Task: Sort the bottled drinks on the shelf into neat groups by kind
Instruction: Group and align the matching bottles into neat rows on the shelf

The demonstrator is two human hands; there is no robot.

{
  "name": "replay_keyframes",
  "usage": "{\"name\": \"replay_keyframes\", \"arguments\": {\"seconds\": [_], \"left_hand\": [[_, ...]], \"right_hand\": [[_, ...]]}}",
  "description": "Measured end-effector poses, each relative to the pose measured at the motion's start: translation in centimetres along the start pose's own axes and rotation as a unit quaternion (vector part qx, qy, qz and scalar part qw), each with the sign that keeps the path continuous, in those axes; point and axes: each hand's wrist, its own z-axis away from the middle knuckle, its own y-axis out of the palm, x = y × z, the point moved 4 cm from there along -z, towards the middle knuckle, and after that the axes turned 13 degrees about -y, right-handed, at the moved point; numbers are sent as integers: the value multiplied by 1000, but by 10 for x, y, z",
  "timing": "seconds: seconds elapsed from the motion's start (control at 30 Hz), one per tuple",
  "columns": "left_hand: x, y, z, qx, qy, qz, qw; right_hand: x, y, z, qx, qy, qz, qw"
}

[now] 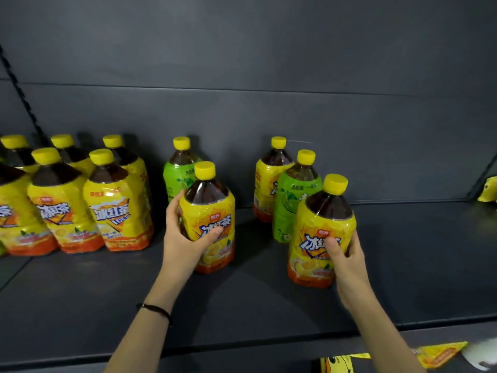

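1. Plainly, each hand had a yellow-label bottle: the left hand wrapped the middle yellow bottle, thumb across the label and fingers round its far side, while the right hand clasped the front right yellow bottle low on the body. Both grips were closed round their bottles.
2. Both bottles stood upright at the shelf; whether they rested on it or were just lifted could not be told.
3. The sorted yellow group sat at the left, well apart from the right hand's bottle.
4. A green-label bottle stood just behind the left hand's bottle; another green bottle and a rear yellow bottle stood close behind the right hand's one.
5. Risk: swinging either bottle out could probably knock these near neighbours over, since they stood tall and crowded.
6. Risk: the shrink-film labels looked slick, so a one-handed hold on a full bottle might slip.
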Motion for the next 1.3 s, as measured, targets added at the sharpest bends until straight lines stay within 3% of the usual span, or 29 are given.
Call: {"name": "replay_keyframes", "arguments": {"seconds": [0.17, 0.43, 0.73, 1.13, 1.3], "left_hand": [[-7, -39, 14, 8, -2, 7, 1000], [-19, -162, 13, -16, -8, -14, 1000], [-15, -288, 12, -34, -14, -4, 999], [-12, -354, -16, -43, -15, 25, 999], [-5, -358, -22, 20, -41, 22, 999]], "right_hand": [[-2, 78, 31, 22, 15, -21, 999], [-7, 233, 72, 69, 30, -61, 995], [-18, 352, 99, 121, 47, -67, 989], [-26, 413, 111, 103, 42, -31, 993], [-22, 429, 112, 116, 46, -34, 992]]}}
